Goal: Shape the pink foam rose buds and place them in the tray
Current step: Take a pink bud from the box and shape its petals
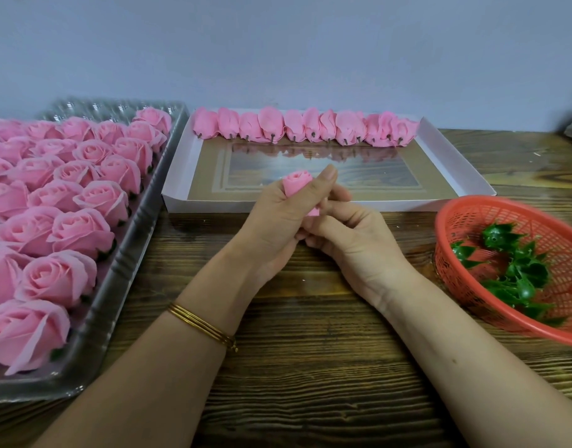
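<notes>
Mid-frame, the left hand (275,221) has its fingers curled round a rose bud (297,184). The right hand (355,244) pinches its base

The left forearm (168,360) and right forearm (456,344) reach in from below and converge, hands touching. The left hand (278,218) stands upright, fingers (325,177) curled round a pink rose bud (297,182) (only its top shows). The right hand (355,244) lies knuckles up, its fingers curled at the bud's lower end.
</notes>
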A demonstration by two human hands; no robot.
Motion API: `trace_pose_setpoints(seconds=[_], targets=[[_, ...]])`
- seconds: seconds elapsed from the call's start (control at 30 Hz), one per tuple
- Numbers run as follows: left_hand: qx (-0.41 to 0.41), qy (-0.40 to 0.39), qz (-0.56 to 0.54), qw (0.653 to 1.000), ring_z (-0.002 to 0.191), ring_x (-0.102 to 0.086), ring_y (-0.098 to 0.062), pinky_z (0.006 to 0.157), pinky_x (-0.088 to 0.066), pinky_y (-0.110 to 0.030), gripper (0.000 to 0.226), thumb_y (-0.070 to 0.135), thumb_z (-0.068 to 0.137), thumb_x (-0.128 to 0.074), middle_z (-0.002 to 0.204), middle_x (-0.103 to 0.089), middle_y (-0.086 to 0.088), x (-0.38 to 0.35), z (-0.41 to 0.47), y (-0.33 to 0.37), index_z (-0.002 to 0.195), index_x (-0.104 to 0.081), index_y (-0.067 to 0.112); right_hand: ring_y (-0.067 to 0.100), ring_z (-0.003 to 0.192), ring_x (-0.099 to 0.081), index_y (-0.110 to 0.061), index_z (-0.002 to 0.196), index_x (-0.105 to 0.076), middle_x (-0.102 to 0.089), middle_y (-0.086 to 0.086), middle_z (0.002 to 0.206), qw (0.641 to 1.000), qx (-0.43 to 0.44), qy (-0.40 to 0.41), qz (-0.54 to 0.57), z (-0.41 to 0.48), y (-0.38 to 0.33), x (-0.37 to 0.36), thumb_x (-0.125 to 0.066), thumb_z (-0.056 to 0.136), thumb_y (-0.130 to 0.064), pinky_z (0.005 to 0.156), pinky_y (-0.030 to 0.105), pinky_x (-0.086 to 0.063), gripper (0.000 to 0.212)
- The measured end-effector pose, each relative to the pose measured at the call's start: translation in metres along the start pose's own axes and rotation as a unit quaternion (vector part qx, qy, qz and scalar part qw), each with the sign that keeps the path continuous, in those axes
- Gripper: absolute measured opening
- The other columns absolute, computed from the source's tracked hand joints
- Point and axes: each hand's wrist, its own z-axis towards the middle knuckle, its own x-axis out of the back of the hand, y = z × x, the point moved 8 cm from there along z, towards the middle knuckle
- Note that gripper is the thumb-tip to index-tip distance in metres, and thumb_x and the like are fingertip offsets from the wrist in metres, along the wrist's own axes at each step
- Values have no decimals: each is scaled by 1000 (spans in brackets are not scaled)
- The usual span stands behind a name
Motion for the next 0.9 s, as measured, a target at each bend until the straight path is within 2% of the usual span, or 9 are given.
trace_pose_setpoints(seconds=[0.17, 0.23, 0.33, 0.4, 0.47, 0.57, 0.67, 0.83, 0.9], targets=[[-11, 32, 22, 999, 68, -54, -19, 51, -39, -27, 41, 39, 93, -58, 91, -58, -17, 3, 1, 1, 55, -67, 28, 26, 77, -52, -1, 88, -71, -64, 12, 73, 998, 0, -2, -55, -1, -1, 1, -65, 84, 3, 71, 23, -45, 8], [-14, 48, 15, 999, 70, -57, -22, 61, -47, -33, 36, 36, 92, -61, 85, -60, -16, 6, 1, -1, 58, -68, 26, 21, 75, -55, -2, 88, -72, -64, 13, 75, 996, 7, -2, -90, -2, -3, 1, -67, 84, 2, 70, 20, -45, 7], [-17, 70, 8, 997, 74, -60, -24, 74, -50, -40, 32, 29, 93, -61, 80, -59, -15, 11, 2, -2, 63, -70, 23, 4, 71, -61, -6, 82, -73, -66, 1, 69, 989, 16, 1, -149, -4, -9, 2, -71, 81, 1, 74, 14, -47, 7], [-22, 92, 13, 995, 72, -58, -24, 72, -49, -39, 30, 26, 95, -60, 76, -56, -15, 14, 2, -1, 67, -70, 19, 7, 75, -62, -2, 86, -74, -66, 3, 70, 983, 20, 11, -184, -5, -15, 4, -71, 81, 0, 81, 20, -48, 6], [-30, 115, 23, 993, 71, -56, -20, 71, -47, -36, 29, 24, 96, -59, 69, -58, -7, 17, 2, 1, 70, -67, 15, 12, 83, -65, -2, 86, -73, -65, 10, 75, 977, 23, 25, -210, -6, -23, 8, -71, 82, 1, 83, 23, -49, 6], [-37, 124, 34, 991, 77, -57, -22, 78, -48, -37, 30, 21, 96, -58, 71, -62, -4, 16, 1, 3, 69, -64, 13, 9, 69, -60, -11, 78, -71, -64, 5, 67, 967, 37, 34, -249, -8, -41, 11, -71, 82, 1, 67, 13, -49, 12], [-34, 124, 28, 991, 79, -62, -18, 83, -53, -35, 40, 21, 97, -57, 72, -66, -4, 16, 0, 4, 57, -65, 22, 7, 60, -56, -14, 78, -71, -64, 2, 65, 949, 73, 65, -301, -11, -67, 25, -73, 82, -5, 62, 13, -46, 11], [-31, 126, 33, 991, 64, -57, -13, 67, -52, -26, 40, 24, 97, -56, 61, -60, -2, 18, -1, 5, 58, -58, 18, 4, 55, -58, -12, 77, -71, -67, 6, 66, 916, 124, 105, -366, -21, -108, 56, -72, 82, -3, 57, 11, -47, 11], [-23, 130, 38, 990, 59, -54, -11, 65, -51, -23, 39, 27, 97, -57, 59, -57, -1, 19, -1, 4, 59, -56, 18, 5, 57, -63, -15, 74, -73, -71, 6, 67, 907, 127, 110, -385, -27, -119, 69, -75, 79, -11, 59, 14, -50, 7]])
